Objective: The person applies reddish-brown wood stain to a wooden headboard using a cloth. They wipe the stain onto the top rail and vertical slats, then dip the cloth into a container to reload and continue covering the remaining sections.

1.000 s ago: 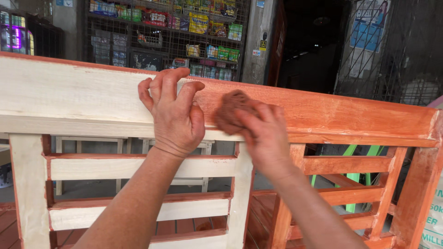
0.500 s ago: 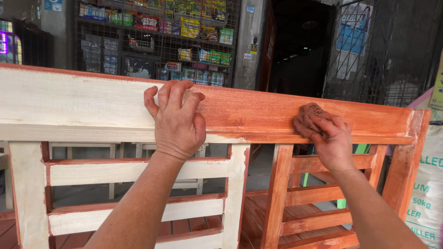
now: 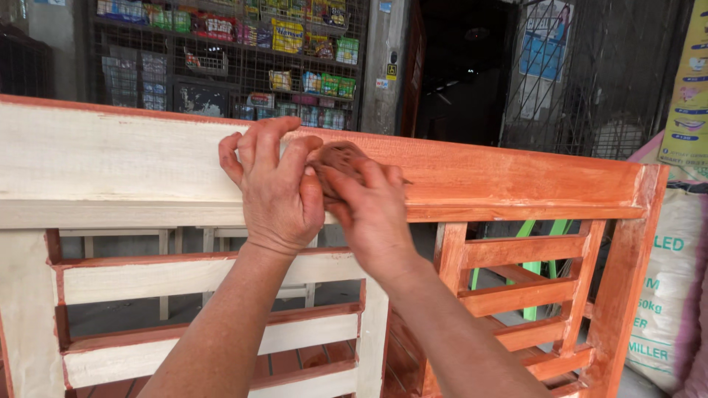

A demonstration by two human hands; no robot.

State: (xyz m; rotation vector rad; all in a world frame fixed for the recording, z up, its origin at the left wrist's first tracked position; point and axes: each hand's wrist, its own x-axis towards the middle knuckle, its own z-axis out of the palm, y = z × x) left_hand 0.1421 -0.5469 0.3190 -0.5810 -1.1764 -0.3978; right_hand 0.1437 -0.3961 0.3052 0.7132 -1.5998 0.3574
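Across the middle of the head view runs the wide top rail point(image 3: 479, 177) of a wooden bench back, and both my hands are on it. My left hand point(image 3: 276, 188) lies flat against the rail's face, fingers spread and released, gripping nothing, just pressing on the wood where the pale unstained part meets the orange part. My right hand point(image 3: 369, 214) sits just beside it, the two hands touching, and its fingers are clenched around a reddish-brown stained rag point(image 3: 339, 158) that is pushed against the rail. The rag rests right at the boundary of the colours, touching my left hand's fingertips.

Left of my hands the rail and the slats point(image 3: 147, 276) below are still whitish, with only thin orange lines along their edges. Right of my hands the rail, the right post point(image 3: 627, 280) and the short slats there are orange.

Half a second ago my right hand and the rag were far out to the right on the rail, well apart from my left hand; now they have come back left until they meet it. My left hand has stayed in much the same spot on the rail.

Far behind the bench is a wire rack of coloured packets point(image 3: 236, 44), a dark doorway point(image 3: 457, 66), and on the right a white sack point(image 3: 671, 295).
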